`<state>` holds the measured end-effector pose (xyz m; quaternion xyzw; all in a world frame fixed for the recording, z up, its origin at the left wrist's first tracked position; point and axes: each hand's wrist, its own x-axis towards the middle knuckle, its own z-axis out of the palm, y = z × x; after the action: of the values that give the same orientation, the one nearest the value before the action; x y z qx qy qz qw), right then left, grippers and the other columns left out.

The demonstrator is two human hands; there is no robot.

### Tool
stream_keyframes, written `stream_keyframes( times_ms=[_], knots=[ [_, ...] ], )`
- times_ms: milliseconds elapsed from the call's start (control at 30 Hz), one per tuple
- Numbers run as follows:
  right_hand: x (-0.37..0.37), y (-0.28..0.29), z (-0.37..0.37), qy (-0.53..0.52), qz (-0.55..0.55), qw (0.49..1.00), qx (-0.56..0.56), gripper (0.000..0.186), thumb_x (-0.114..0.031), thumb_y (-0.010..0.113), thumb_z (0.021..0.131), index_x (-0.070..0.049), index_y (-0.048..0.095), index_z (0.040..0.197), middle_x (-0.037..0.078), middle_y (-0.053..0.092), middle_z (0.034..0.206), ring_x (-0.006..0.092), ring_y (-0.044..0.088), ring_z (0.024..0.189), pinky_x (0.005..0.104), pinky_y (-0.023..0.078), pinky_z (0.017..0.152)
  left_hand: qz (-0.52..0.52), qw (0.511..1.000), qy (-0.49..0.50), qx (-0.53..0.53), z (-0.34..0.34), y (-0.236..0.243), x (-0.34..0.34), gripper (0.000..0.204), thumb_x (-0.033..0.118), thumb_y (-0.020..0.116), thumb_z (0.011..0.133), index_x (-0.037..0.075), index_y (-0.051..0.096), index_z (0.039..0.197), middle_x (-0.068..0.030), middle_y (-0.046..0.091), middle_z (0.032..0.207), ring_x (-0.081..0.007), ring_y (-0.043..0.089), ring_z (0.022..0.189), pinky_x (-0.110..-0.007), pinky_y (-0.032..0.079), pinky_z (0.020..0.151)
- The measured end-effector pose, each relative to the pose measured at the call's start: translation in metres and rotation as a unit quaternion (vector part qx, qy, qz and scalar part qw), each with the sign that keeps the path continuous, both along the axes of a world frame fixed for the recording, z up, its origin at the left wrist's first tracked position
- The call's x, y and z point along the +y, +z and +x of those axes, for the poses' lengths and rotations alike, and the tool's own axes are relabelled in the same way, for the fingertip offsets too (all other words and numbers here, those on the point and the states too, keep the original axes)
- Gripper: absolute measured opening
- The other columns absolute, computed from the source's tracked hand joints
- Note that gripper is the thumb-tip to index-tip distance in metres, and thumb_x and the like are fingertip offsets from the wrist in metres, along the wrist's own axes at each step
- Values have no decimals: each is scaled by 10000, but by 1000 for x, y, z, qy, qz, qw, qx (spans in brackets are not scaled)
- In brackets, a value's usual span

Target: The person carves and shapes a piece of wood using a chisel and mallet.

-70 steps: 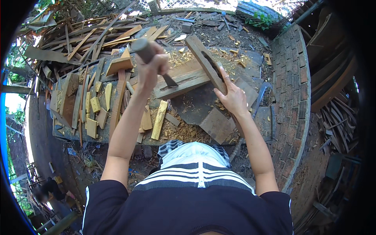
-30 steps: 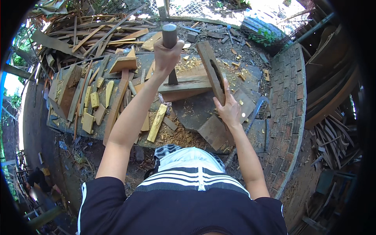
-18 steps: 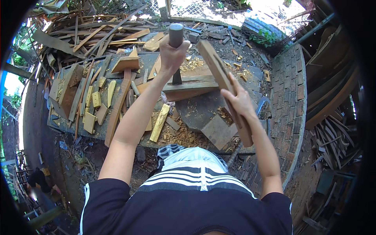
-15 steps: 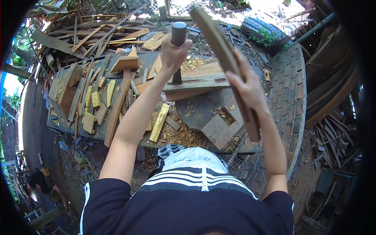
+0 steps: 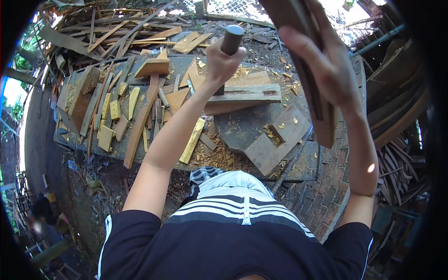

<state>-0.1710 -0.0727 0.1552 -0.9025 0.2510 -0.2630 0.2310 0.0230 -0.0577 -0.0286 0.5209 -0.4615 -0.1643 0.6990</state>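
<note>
1. Grips a chisel (image 5: 231,43) in the left hand (image 5: 223,65), with fingers clamped around the dark round handle and the handle's top showing above the fist.
2. Holds the chisel nearly upright, blade down at the left part of a slotted block (image 5: 252,94); cannot tell exactly how the tip meets the wood, as partly covered.
3. Holds a heavy wooden bar (image 5: 308,86) up in the right hand (image 5: 329,70), clamped between thumb on the left and fingers on the right, slightly blurred.
4. Tilts the bar from far left to near right, well apart from the chisel, running out past the upper rim.
5. In the middle of the workbench (image 5: 233,128), the slotted block over a brown board (image 5: 228,108).
6. Nearer and to the right, a flat board with a rectangular opening (image 5: 291,123); to its left, wood chips (image 5: 228,156) and a yellow stick (image 5: 192,140).
7. Farther left, small yellow blocks (image 5: 115,110) and a long plank (image 5: 142,121).
8. Beyond the far edge, scrap wood (image 5: 126,32); at right, bricks (image 5: 326,191).
</note>
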Motion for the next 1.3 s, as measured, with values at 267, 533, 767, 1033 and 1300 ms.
stream_keyframes(
  times_ms=[267,533,767,1033,1300],
  knots=[
    [-14,-65,-27,-20,101,994,-30,760,-466,585,848,-309,271,1522,240,551,1319,351,645,1036,471,517,912,-20,997,11,77,12,-3,10,169,121,686,739,9,565,703,-17,556,584,-91,516,546,-282,425,521],
    [4,-209,-71,-169,100,955,221,854,-418,637,853,-312,143,1541,234,670,1100,430,659,964,499,529,840,-49,997,40,53,12,-7,2,148,44,680,801,49,555,721,4,531,545,-62,498,421,-209,368,374],
    [18,-227,-69,-189,68,958,202,857,-342,662,847,-276,156,1536,230,682,1038,416,673,906,495,545,782,-71,977,60,192,13,6,9,130,27,672,784,45,543,770,-5,497,513,-80,444,357,-224,335,328],
    [20,-234,-72,-207,90,957,181,850,-364,658,850,-286,158,1533,233,686,1004,430,665,919,504,537,798,-82,898,163,401,57,1,29,241,105,647,800,126,438,681,19,441,492,-88,396,358,-258,345,352],
    [20,-236,-68,-225,84,952,191,857,-390,666,834,-304,173,1530,201,697,953,419,677,865,510,541,759,-100,891,109,430,69,6,56,286,152,629,785,135,434,577,-9,447,480,-131,407,360,-300,365,384]
  ],
)
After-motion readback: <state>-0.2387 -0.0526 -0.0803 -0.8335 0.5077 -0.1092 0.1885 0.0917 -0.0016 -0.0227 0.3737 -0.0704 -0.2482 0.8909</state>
